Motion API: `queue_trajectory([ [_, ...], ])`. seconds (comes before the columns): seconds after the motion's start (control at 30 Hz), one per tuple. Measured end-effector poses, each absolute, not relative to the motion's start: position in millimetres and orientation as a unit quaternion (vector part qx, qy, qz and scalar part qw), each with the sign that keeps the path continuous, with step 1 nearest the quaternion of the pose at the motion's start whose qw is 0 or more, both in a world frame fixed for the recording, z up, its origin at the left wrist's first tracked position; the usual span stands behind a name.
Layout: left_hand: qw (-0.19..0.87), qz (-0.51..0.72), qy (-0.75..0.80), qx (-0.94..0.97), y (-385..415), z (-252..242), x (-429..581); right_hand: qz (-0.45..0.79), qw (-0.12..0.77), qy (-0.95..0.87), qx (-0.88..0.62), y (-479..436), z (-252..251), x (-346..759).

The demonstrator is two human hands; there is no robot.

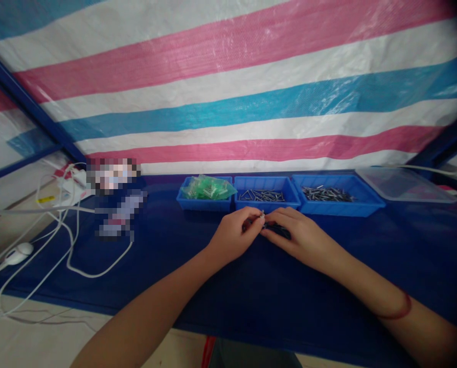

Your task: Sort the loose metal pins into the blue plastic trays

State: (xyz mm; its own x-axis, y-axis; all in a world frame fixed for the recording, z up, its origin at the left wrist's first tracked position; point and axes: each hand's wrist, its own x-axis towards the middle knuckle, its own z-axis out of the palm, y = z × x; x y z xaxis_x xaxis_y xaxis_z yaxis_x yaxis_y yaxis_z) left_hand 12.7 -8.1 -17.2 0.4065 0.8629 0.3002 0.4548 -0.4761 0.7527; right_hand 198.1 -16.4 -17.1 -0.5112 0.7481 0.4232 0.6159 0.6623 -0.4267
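Observation:
Both my hands meet over the front of the blue bins, fingertips nearly touching. In a closed pinch of thumb and fingers, my left hand [234, 232] holds a small shiny metal piece [263, 214]; its exact kind is too small to tell. My right hand [303, 235] is closed too, its fingertips against the same spot, with something dark [280, 229] partly hidden under its fingers. Just behind the hands, the middle blue bin [267, 205] holds long metal screws or nails [262, 195].
A left blue bin [205, 205] holds a green plastic bag [209, 188] of small metal parts. Shorter metal pieces [328, 193] fill the right bin [341, 208], beside a clear lid [403, 185]. White cables [69, 240] and a blurred-out object [123, 214] lie left on the blue table [155, 276].

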Motion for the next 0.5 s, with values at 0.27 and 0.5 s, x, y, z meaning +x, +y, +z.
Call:
queue_trajectory([
  [0.27, 0.455, 0.387, 0.389, 0.702, -7.7, -19.5, 15.0, 0.227, 0.341, -0.819, -0.402, -14.2, -14.5, 198.3],
  [0.5, 0.45, 0.414, 0.403, 0.681, -8.8, -16.9, 15.5, 0.252, 0.365, -0.782, -0.438, -15.9, -12.1, 198.9],
])
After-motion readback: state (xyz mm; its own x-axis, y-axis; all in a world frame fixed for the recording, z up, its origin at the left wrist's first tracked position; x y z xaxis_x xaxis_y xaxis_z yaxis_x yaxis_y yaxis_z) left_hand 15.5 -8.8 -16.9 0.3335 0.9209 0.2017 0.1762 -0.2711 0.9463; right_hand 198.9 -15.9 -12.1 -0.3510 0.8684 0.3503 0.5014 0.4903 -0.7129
